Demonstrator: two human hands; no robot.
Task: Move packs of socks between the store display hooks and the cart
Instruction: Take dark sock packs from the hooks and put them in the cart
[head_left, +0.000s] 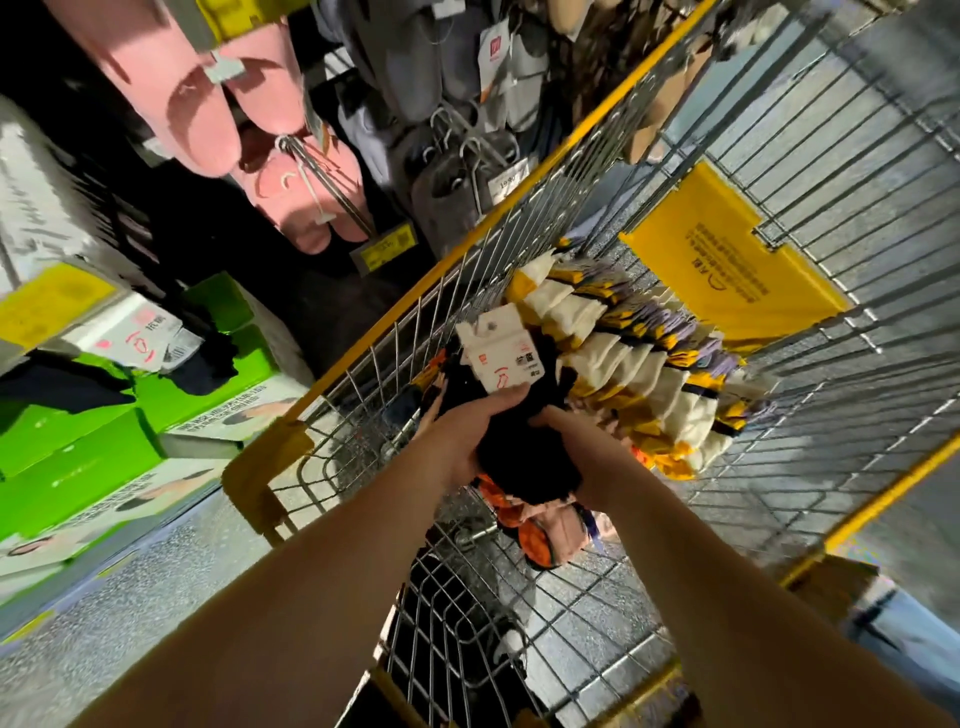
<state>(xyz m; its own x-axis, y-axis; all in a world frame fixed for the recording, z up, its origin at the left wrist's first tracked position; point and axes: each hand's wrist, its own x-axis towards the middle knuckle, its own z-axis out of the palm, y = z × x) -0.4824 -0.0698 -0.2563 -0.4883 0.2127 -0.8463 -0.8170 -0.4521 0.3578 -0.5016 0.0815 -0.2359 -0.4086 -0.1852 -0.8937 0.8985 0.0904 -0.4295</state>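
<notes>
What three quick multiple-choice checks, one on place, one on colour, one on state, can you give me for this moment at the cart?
1. Where is the bundle of black socks?
A. On a display hook
B. Over the cart, between both hands
C. On the green boxes

2. What colour is the cart's top rail?
A. Yellow
B. Red
C. Blue

3. What is the left hand doing?
A. Hanging idle
B. Pushing the cart rail
C. Gripping the black socks

Answers:
1. B, the bundle sits inside the wire basket's outline, with the right hand on its other side.
2. A, the rail along the wire side is yellow.
3. C, its fingers curl round the bundle below the white card label.
</notes>
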